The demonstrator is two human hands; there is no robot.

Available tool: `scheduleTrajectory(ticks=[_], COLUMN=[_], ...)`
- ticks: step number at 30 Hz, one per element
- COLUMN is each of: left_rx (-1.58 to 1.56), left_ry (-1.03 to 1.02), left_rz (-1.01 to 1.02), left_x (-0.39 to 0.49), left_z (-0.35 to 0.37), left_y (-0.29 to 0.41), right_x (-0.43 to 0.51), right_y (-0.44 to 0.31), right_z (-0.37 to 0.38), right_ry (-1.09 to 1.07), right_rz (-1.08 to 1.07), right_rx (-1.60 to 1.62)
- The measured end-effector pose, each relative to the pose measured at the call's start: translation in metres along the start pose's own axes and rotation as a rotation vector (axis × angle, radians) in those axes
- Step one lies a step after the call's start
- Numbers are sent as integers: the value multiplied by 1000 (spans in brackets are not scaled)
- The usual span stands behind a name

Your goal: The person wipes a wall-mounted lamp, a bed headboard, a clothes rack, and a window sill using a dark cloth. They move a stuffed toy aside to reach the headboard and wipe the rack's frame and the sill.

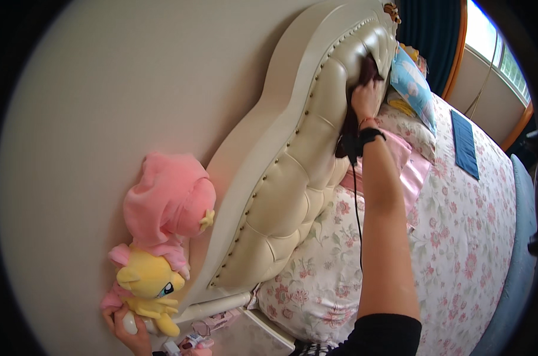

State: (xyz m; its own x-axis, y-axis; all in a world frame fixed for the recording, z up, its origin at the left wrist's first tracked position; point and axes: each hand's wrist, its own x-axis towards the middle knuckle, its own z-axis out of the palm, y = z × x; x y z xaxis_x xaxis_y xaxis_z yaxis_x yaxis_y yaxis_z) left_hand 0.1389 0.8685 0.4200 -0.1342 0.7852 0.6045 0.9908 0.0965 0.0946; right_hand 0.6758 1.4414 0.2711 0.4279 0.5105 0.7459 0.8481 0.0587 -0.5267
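Note:
My right hand [366, 99] grips a dark maroon cloth [369, 70] and presses it against the cream tufted headboard [280, 191], near its far end. Part of the cloth hangs down past the wrist, which bears a black strap [372, 136] with a cable. At the lower left, my left hand [125, 330] is wrapped around a white rounded end [131, 321] of the headboard frame. Just beside those fingers sits a yellow plush pony [151, 273] with a pink mane. A larger pink plush toy [169, 196] rests behind it, against the wall.
Floral pillows [304, 293] and a floral sheet [455, 236] cover the bed beside the headboard. Pink fabric [413, 175], a blue pillow [412, 84] and a folded dark blue cloth [464, 144] lie there. Small items crowd a white nightstand [262, 333]. A dark curtain [426, 40] hangs by the window.

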Motion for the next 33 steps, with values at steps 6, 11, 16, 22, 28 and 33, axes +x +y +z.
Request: scheduleTrajectory(ticks=[6,11,16,22,28,33], left_rx=[23,69,134,173,148,39], left_ry=[-14,-45,-47,-76,-16,83], left_rz=[29,17,15,168,213,295], left_x=[-4,-7,-7,4,11,15], left_z=[1,2,4,3,11,24], left_y=[-13,-34,-53,-61,-55,-62], right_x=[-258,-362,-285,-287,-494,-575], right_y=[11,-93,-124,-94,-159,-202], right_z=[10,-86,-91,-56,-154,-279], right_ry=[-348,-458,-186,-211,-671,-1390], right_rz=[485,568,373,716,683,645], right_rx=[80,571,448,334,423,923])
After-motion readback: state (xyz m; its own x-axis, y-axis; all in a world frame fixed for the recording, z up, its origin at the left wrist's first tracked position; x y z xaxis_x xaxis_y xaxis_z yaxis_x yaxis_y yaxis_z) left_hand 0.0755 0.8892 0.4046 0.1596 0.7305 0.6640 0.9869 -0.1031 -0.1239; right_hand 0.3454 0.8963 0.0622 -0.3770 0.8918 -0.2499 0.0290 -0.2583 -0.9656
